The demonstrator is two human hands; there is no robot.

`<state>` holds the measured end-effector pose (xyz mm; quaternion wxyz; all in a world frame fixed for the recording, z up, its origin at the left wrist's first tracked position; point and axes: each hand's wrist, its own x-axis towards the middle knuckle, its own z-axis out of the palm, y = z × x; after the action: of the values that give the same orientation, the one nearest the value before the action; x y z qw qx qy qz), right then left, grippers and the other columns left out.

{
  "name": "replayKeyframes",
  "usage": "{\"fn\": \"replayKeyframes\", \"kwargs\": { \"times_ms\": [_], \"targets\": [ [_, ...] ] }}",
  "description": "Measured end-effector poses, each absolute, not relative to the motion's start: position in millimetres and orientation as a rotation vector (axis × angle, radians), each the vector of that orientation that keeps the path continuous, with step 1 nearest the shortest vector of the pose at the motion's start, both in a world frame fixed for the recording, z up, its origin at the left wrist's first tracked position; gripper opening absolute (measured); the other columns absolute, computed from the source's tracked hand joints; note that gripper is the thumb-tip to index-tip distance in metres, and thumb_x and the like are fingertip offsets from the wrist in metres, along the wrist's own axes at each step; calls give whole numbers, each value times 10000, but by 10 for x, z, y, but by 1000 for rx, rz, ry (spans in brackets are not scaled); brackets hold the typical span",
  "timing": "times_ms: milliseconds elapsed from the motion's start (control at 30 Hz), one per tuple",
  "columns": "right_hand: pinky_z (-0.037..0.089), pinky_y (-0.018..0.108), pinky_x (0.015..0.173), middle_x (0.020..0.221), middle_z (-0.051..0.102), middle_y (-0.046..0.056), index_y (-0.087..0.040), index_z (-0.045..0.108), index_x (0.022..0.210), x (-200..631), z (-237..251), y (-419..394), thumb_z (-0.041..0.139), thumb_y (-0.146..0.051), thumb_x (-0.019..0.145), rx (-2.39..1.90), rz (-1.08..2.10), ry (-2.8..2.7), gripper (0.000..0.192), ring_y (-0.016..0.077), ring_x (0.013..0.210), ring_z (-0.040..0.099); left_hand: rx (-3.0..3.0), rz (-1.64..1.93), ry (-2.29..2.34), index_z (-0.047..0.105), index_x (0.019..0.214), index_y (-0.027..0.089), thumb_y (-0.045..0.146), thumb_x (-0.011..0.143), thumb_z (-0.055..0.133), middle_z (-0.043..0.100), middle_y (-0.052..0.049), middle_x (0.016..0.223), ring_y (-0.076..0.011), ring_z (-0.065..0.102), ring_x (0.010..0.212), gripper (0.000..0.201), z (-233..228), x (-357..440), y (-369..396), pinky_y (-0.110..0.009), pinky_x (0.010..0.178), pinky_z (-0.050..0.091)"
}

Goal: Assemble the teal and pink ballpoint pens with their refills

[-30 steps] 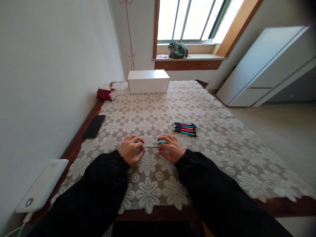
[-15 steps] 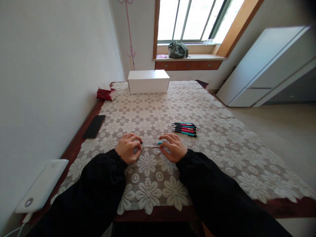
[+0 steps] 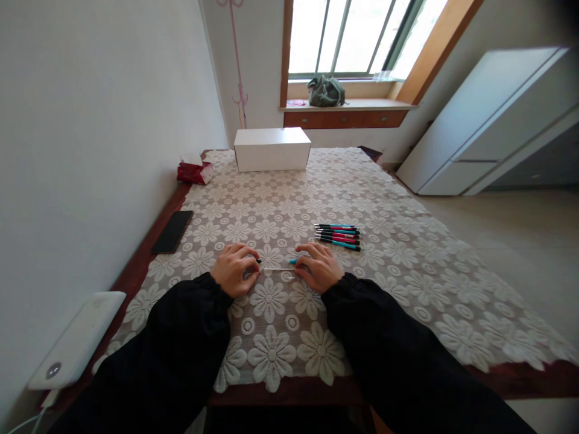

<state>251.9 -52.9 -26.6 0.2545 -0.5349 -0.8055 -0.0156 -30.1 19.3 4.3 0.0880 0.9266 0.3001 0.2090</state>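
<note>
Refill (image 3: 277, 269) stretched thin and pale between the two hands, low over the lace cloth (image 3: 407, 283) near the front of the surface. Left hand (image 3: 233, 269) curled round a small dark piece, only its black tip showing past the thumb; fingers closed, though exactly what sits inside cannot be made out. Right hand (image 3: 320, 267) closed likewise, pinching a teal barrel (image 3: 294, 261) whose end just peeks out toward the refill. Looks like a pen being pulled apart or put together, with both halves nearly in line. Best handled by keeping barrel and refill on one straight axis, gripping close to the joint so the thin rod does not bow, and easing along the axis rather than twisting hard. Worth resting both wrists on the cloth for steadiness, and watching for any small spring that could drop into the lace holes. Finished pens (image 3: 338, 235) in a neat row just beyond the right hand, well clear. Farther off: white box (image 3: 272, 149), red tissue pack (image 3: 193, 172), black phone (image 3: 172, 231) at the left edge.
</note>
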Motion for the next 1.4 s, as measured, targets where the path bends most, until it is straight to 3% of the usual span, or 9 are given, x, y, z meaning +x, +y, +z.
{"fn": "replayKeyframes", "kwargs": {
  "times_ms": [1400],
  "targets": [
    [460,438,999,1170,705,59,-233,680,870,2422,-252,-541,636,-144,899,-1418,43,-2120,104,255,1153,584,2657,769,836,740,865,248,287,918,663,755,-34,1028,-234,634,1063,101,-62,-218,136,-431,979,501]
  ]
}}
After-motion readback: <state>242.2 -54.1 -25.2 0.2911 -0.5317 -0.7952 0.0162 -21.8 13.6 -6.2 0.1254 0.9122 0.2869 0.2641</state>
